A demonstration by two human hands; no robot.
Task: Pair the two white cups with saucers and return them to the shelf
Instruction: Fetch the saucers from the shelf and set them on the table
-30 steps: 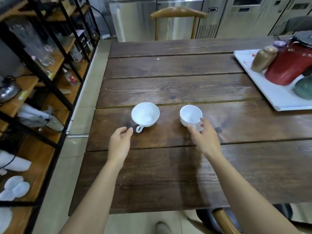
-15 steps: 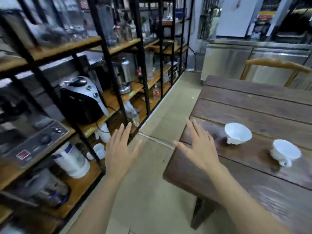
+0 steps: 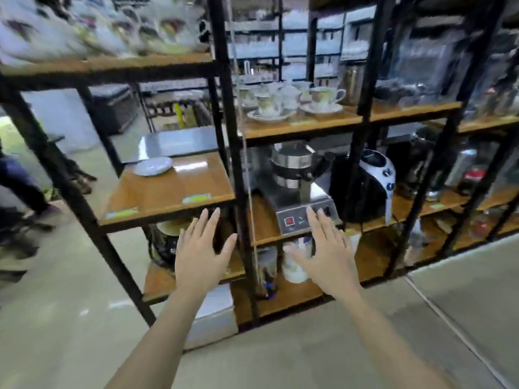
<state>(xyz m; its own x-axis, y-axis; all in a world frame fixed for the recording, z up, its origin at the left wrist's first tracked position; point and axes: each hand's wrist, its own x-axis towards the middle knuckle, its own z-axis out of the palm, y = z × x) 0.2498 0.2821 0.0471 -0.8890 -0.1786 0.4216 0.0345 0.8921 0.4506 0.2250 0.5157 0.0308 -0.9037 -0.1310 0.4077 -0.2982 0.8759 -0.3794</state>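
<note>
- Your left hand (image 3: 200,252) is raised in front of the shelf (image 3: 168,189), palm turned away from you, fingers (image 3: 209,220) released and spread, grasping nothing.
- Your right hand (image 3: 327,248) is raised beside it, well apart from the left, fingers (image 3: 314,217) also released and spread, grasping nothing.
- A white saucer (image 3: 153,166) lies flat near the back left of the middle wooden board, which is otherwise bare.
- The two white cups are out of view.
- Patterned cups on saucers (image 3: 323,101) stand on the upper board to the right.
- A metal appliance with a control panel (image 3: 300,192) stands on the board just behind your right hand.
- A black-and-white machine (image 3: 373,181) stands to the right of that appliance.
- The view is blurred; finer detail on the top board cannot be told.
</note>
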